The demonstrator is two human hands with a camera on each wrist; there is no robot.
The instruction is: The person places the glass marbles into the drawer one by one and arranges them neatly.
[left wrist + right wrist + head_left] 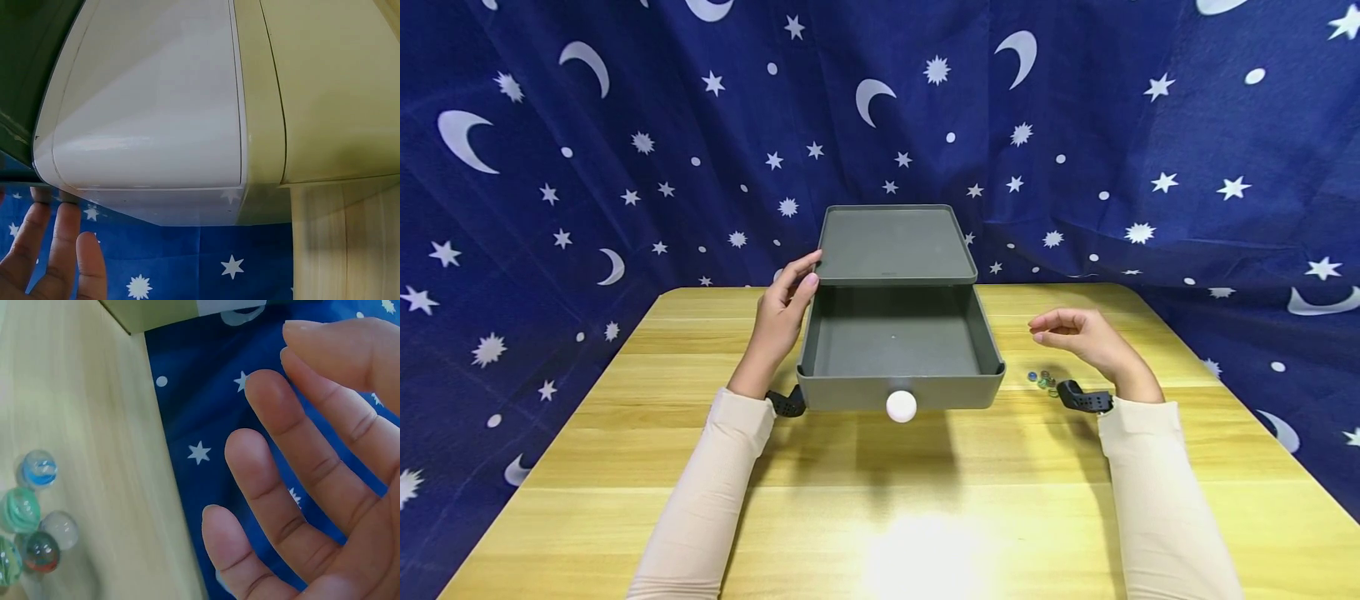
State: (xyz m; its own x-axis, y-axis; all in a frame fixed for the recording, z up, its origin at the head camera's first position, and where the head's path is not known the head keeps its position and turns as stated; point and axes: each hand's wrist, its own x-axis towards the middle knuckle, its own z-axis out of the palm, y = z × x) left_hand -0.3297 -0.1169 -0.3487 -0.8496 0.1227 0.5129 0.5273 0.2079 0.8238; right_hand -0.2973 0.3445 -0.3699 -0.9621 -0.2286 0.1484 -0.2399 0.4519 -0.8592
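Note:
A storage box with a grey top (pixel 895 242) stands mid-table, its grey drawer (pixel 850 393) pulled out toward me. On the drawer's front is a round white knob (pixel 901 406). My left hand (pixel 784 312) touches the top's left edge with thumb and fingers extended; in the left wrist view the fingers (pixel 56 250) reach along the box's white and yellowish side (pixel 156 125). To the right, my right hand (pixel 1086 337) hovers over the table with loosely bent fingers and holds nothing. Several glass marbles (pixel 1043 379) lie below it, near the right wrist.
The light wooden table (pixel 625 467) runs back to a dark blue curtain (pixel 737 125) with white moons and stars. A black wrist camera mount (pixel 1084 397) sits close to the marbles, and another mount (pixel 786 402) is beside the drawer's left front corner.

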